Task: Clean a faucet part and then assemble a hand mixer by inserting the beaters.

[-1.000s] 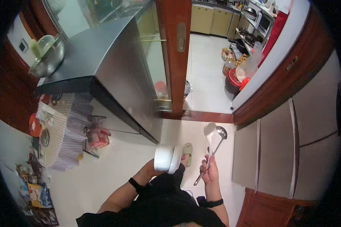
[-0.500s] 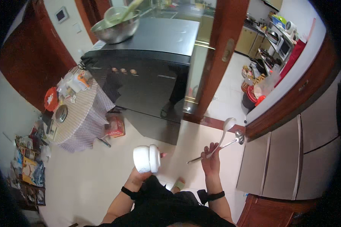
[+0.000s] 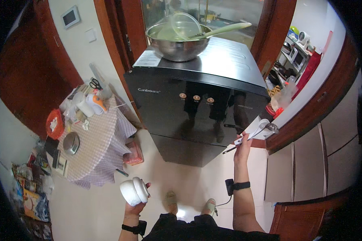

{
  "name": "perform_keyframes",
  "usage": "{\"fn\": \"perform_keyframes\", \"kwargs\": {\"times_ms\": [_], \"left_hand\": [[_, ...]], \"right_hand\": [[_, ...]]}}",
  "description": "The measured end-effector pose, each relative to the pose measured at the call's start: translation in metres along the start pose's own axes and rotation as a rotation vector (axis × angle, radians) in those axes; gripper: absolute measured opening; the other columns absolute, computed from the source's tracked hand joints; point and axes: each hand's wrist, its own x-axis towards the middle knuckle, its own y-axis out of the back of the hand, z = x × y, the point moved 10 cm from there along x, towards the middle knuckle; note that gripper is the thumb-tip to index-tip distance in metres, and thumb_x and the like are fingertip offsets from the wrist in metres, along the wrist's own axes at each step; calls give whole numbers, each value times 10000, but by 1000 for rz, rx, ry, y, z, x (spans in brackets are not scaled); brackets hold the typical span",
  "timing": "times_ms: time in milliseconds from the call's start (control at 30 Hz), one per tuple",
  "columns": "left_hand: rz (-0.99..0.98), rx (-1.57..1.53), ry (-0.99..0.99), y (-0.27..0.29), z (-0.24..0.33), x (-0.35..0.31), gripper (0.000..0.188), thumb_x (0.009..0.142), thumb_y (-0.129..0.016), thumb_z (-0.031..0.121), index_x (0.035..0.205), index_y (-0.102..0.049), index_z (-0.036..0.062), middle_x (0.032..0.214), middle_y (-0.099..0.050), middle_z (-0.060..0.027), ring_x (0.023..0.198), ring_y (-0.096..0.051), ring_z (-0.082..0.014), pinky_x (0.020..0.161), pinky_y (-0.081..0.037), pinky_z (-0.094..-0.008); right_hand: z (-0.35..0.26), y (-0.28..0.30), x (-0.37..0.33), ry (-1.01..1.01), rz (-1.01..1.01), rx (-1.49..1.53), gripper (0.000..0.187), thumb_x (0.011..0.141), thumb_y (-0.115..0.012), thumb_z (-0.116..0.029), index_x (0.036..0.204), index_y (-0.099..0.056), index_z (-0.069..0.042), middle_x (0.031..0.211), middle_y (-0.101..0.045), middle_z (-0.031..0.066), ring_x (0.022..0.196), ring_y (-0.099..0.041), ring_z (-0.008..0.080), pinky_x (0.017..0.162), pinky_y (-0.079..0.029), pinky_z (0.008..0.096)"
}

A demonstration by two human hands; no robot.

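Observation:
Two white bowls (image 3: 133, 192), tipped on their side and set one against the other, rest in my left hand (image 3: 136, 209), whose fingers curl round them. My right hand (image 3: 242, 149) reaches forward by the right front edge of a black cabinet (image 3: 169, 120). Closed in it are a metal ladle (image 3: 272, 128) and a white ladle (image 3: 263, 123), their scoops pointing right and a dark handle end sticking out left. On the cabinet's steel top stands a large metal bowl (image 3: 180, 51) holding a translucent round container (image 3: 187, 25) and a utensil with a pale green handle (image 3: 229, 29).
At left stands a round table with a checked cloth (image 3: 96, 148), bearing a scale (image 3: 71, 143), scissors (image 3: 95, 83) and a red basket (image 3: 54, 124). A red box (image 3: 133, 153) lies on the floor beside it. Grey drawers (image 3: 305, 168) line the right, near a doorway.
The cabinet and metal bowl appear nearer and more central. My right hand has moved forward and right with the ladles; my left hand is lower and further left with the bowls.

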Motion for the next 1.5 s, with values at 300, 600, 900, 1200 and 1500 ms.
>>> {"fn": "perform_keyframes", "kwargs": {"times_ms": [300,600,900,1200,1500], "left_hand": [[-77,-43,136,28,40,30,409,875,-459,304,1228,-455,97,1165,-534,-82,1151,-429,-378,711,-535,-452],[-115,10,152,2,5,22,414,873,-481,275,1244,-437,97,1191,-510,-84,1200,-372,-360,727,-521,-444],[-121,48,64,-8,-9,-13,463,877,-453,300,1290,-372,106,1229,-484,-67,1220,-358,-330,704,-544,-396],[315,-95,-175,167,26,-85,451,869,-476,327,1228,-438,56,1228,-496,-100,1117,-462,-276,908,-428,-433],[-27,-155,-344,149,98,-115,386,857,-473,288,1187,-486,89,1159,-539,-101,886,-515,-314,713,-510,-355]], "right_hand": [[-1,-21,-11,-61,132,63,275,927,-433,-340,1070,-448,-105,820,-467,-14,642,-449,105,519,-377,238],[0,14,-110,-198,158,299,185,927,-443,-310,927,-471,-127,746,-471,-17,598,-439,77,443,-341,215],[-1,90,-216,-390,-28,-293,164,904,-504,-222,958,-512,-68,740,-596,18,526,-421,40,424,-317,190],[-9,93,-217,-308,-237,-555,282,884,-513,-182,1111,-513,-13,691,-602,28,568,-491,57,511,-379,186],[-14,38,-212,-336,-454,-500,172,891,-497,-184,961,-527,-29,700,-595,32,593,-491,64,519,-370,184]]}}
